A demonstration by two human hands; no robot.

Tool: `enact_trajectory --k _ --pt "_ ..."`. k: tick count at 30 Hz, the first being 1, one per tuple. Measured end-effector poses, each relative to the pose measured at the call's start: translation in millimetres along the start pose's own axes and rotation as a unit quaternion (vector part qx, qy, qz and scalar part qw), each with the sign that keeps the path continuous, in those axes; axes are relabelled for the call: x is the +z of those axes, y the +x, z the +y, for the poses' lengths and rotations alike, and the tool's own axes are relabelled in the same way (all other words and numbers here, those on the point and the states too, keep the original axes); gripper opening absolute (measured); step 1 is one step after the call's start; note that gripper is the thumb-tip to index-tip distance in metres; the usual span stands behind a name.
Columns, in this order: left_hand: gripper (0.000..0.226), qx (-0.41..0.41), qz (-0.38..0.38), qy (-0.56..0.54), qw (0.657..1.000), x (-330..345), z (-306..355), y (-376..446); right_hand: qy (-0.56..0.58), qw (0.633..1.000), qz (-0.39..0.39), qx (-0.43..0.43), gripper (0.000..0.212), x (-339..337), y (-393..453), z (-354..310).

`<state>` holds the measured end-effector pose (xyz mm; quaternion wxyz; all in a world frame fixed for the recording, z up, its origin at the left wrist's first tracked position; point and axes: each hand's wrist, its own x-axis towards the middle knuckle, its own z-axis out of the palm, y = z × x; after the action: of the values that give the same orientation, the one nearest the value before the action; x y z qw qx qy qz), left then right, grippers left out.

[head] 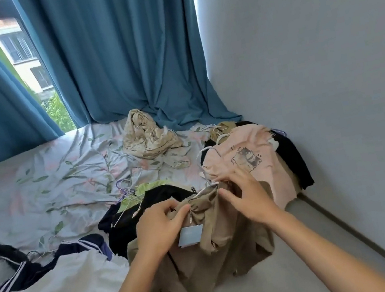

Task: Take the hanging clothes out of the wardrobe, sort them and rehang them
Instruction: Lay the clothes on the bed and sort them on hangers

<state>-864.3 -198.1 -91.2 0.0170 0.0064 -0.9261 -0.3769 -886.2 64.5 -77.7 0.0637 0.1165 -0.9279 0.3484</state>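
Observation:
A khaki garment (206,259) with a pale blue tag (190,235) hangs in front of me over the bed's edge. My left hand (159,226) pinches its gathered top from the left. My right hand (244,198) grips the same bunched cloth from the right. Behind my right hand lies a pink T-shirt with a cat print (247,159) on a white hanger (209,152). A black garment (131,215) and a lime green one (140,192) on hangers lie to the left. A cream floral garment (148,135) is crumpled farther back.
The bed (39,188) has a floral sheet. A white and navy sailor-style top (42,275) lies at the near left. Blue curtains (119,55) and a window are behind the bed. A grey wall (327,70) stands close on the right, with dark clothes (294,161) piled against it.

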Motion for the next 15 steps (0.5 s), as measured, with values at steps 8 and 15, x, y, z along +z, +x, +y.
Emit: enact_trajectory --k 8,15 --pt "0.031 -0.004 0.022 0.004 1.000 45 59 -9 0.017 0.992 0.120 0.036 0.022 -31 0 -13" --pt "0.017 -0.005 -0.007 -0.018 1.000 86 114 -27 -0.054 0.974 0.191 0.105 0.025 -56 -3 17"
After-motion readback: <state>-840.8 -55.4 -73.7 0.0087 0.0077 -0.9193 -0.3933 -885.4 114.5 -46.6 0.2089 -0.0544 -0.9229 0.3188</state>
